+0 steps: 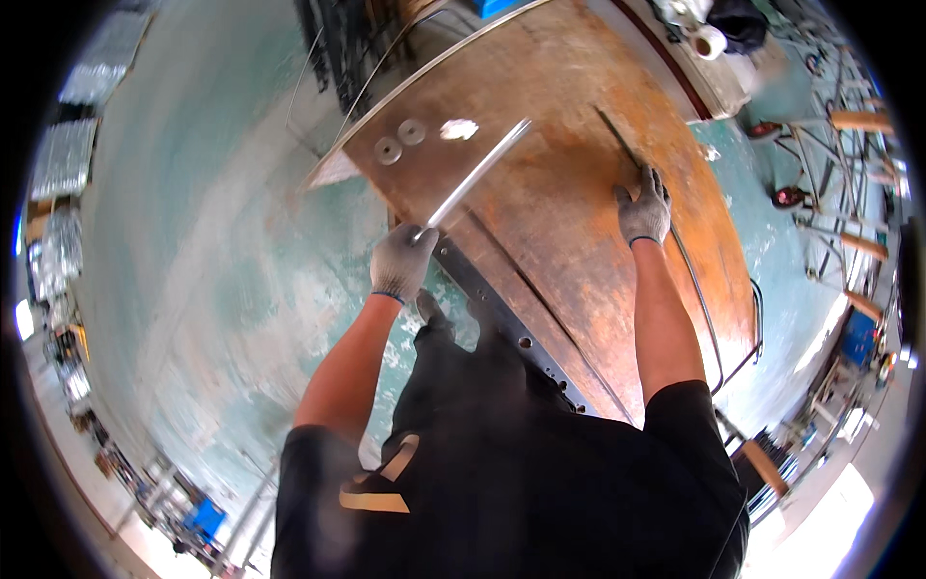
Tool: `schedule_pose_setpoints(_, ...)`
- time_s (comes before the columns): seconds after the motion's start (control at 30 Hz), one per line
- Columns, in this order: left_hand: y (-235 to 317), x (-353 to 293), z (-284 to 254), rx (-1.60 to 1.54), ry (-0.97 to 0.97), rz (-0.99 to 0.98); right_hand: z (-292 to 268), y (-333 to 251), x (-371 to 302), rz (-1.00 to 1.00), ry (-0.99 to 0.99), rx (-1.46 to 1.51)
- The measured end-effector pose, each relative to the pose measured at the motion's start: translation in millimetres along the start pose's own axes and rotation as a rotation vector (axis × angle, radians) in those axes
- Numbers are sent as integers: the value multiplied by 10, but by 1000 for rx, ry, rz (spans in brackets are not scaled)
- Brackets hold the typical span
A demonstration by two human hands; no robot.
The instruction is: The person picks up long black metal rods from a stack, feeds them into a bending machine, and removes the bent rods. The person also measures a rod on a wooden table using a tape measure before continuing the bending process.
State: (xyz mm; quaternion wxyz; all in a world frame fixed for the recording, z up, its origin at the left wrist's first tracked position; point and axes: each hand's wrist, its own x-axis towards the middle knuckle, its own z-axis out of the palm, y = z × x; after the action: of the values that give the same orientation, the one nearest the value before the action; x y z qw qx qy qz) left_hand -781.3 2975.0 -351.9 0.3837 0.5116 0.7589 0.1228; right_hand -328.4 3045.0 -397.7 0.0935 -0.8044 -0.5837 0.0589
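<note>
In the head view, a rusty brown steel tabletop [569, 222] fills the middle and far part of the scene, above a pale green floor [212, 251]. The left hand [402, 261], in a grey knit glove, is closed around the near end of a long shiny metal rod [477, 179] at the tabletop's left edge; the rod slants away to the far right, lying just over the plate. The right hand [644, 207], also gloved, rests flat with fingers spread on the right part of the tabletop, touching a thin dark strip [617, 140] that runs toward the far side. Two round metal washers [399, 141] and a small pale scrap [459, 128] lie near the far left corner. A dark perforated bar [502, 314] runs along the near left edge.
</note>
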Motion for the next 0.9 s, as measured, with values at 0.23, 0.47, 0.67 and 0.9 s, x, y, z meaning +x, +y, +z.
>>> schedule_pose_setpoints(0.23,275,397,124,314,162,225,-335,218,39,217,-95,-260)
schedule_pose_setpoints(0.47,298,548,198,335,277,664,-1572,-19,-77,30,-99,136)
schedule_pose_setpoints(0.67,524,292,225,533,134,811,-3819,-344,-1536,-13,345,83)
schedule_pose_setpoints(0.9,506,221,145,738,145,1093,-5325,-455,-4105,74,1253,-392)
